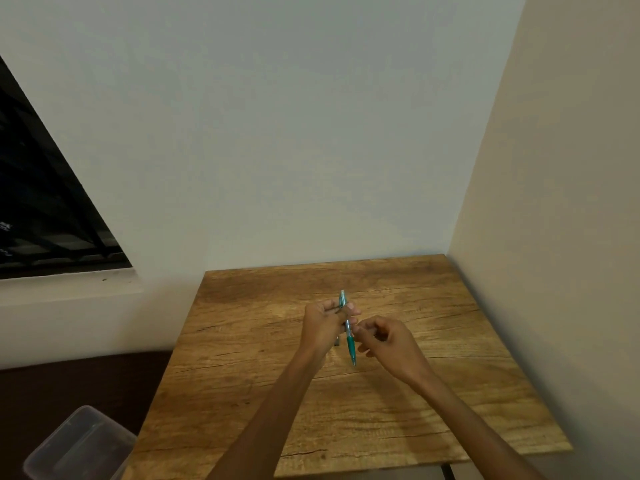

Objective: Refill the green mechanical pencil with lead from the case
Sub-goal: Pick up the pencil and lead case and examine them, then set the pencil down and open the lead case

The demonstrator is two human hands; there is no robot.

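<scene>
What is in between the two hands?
The green mechanical pencil stands between the left hand and the right hand, tip pointing down above the wooden table. The head view shows it; the left hand grips it.

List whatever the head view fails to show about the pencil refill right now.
- Lead: too thin to see in the head view; whether the right hand pinches any is unclear.
- Lead case: a dark bit peeks out beside the left hand, which covers the rest, so I cannot identify it.
- Green mechanical pencil: mid-barrel is covered by fingers; its top end is too small to tell if the cap is off.
- Clear plastic box: cut off by the frame's bottom edge.
</scene>
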